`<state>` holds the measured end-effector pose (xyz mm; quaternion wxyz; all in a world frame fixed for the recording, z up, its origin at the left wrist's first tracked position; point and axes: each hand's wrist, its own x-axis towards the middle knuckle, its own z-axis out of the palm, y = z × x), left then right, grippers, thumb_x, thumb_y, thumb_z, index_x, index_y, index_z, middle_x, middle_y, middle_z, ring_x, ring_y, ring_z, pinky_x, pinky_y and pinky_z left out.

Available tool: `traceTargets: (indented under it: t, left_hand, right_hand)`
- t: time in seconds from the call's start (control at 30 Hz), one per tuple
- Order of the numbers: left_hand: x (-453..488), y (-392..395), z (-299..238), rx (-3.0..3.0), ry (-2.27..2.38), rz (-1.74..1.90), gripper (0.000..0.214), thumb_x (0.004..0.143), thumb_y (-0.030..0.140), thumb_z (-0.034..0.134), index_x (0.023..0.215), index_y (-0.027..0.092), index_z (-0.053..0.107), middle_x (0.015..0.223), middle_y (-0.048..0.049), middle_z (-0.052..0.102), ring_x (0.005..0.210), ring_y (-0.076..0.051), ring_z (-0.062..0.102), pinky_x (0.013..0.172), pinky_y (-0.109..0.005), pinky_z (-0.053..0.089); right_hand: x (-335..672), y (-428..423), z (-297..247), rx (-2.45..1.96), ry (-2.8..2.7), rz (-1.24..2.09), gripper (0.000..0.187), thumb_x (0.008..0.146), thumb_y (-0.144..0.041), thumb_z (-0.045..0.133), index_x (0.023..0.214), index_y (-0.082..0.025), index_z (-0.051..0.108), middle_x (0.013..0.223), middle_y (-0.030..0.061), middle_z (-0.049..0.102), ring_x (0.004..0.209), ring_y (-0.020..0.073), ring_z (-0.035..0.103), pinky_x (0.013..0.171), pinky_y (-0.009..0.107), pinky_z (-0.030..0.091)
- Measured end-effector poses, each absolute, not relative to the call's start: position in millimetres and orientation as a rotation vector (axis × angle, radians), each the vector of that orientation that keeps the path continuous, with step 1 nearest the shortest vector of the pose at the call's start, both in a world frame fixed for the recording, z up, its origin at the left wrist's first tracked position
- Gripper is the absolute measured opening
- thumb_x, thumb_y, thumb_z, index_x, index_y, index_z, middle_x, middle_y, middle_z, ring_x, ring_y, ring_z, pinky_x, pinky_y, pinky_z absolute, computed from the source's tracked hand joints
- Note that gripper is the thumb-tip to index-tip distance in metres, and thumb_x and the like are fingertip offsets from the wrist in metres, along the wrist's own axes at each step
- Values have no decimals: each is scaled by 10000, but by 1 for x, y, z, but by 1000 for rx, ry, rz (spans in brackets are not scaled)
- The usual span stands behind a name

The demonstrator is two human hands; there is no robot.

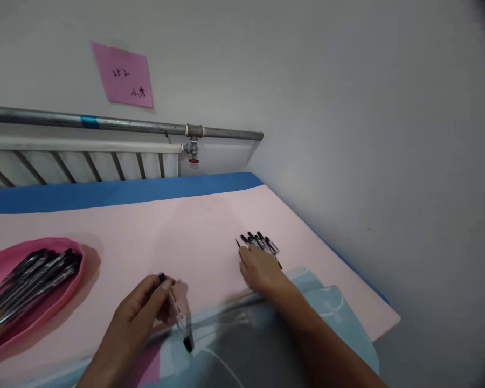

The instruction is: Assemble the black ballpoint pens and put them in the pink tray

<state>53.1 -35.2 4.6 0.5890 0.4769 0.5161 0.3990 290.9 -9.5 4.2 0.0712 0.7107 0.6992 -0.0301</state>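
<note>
My left hand [147, 307] pinches a clear-barrelled pen [177, 312] with black ends between thumb and fingers. The pen slants down to the right above the table's near edge. Farther right, my right hand [261, 268] is closed low over the table, beside a small group of clear and black pens [262, 242]. A thin dark pen tip [237, 243] sticks out past its fingers, and the rest of that pen is mostly hidden by the hand. Part of the group is also covered by the right hand.
At the left, a pink basket [75, 291] holds many black and clear pens [36, 280]. Pale pink sheeting [125, 248] covers the blue-edged table. A light blue cloth [327, 312] lies at the near edge. Behind are a metal pipe [137, 124] and a radiator; a wall stands right.
</note>
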Motion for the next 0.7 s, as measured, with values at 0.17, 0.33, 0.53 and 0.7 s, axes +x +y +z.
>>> traceTargets:
  t: [0.17, 0.33, 0.53, 0.7]
  left_hand:
    - [54, -37, 6, 1166, 1240, 940, 327, 730, 484, 554, 599, 184, 538, 552, 26, 505, 540, -111, 476, 526, -191, 394]
    - [54, -38, 6, 1154, 1232, 938, 330, 710, 492, 577, 603, 183, 537, 544, 42, 472, 522, -95, 453, 495, -175, 383]
    - [53, -38, 8, 1035, 1185, 869, 378, 708, 527, 570, 904, 206, 611, 582, 26, 577, 559, -136, 550, 622, -272, 505]
    - [57, -42, 10, 1094, 1187, 920, 454, 767, 516, 502, 1081, 197, 577, 503, 32, 530, 465, -124, 501, 507, -237, 452]
  right_hand:
    - [287, -11, 8, 2094, 2104, -121, 250, 830, -155, 371, 1022, -147, 530, 984, 134, 591, 827, 241, 588, 635, 312, 375]
    - [285, -13, 7, 2116, 2107, -164, 275, 784, -109, 389, 1022, -134, 527, 923, 126, 629, 791, 231, 593, 627, 299, 360]
    - [276, -14, 7, 2244, 2424, -517, 306, 702, -115, 455, 985, -134, 569, 762, 52, 626, 680, 156, 554, 563, 242, 336]
    - [267, -15, 6, 2449, 2446, -1567, 136, 666, -115, 467, 760, -177, 543, 538, -48, 522, 453, 81, 454, 418, 183, 314]
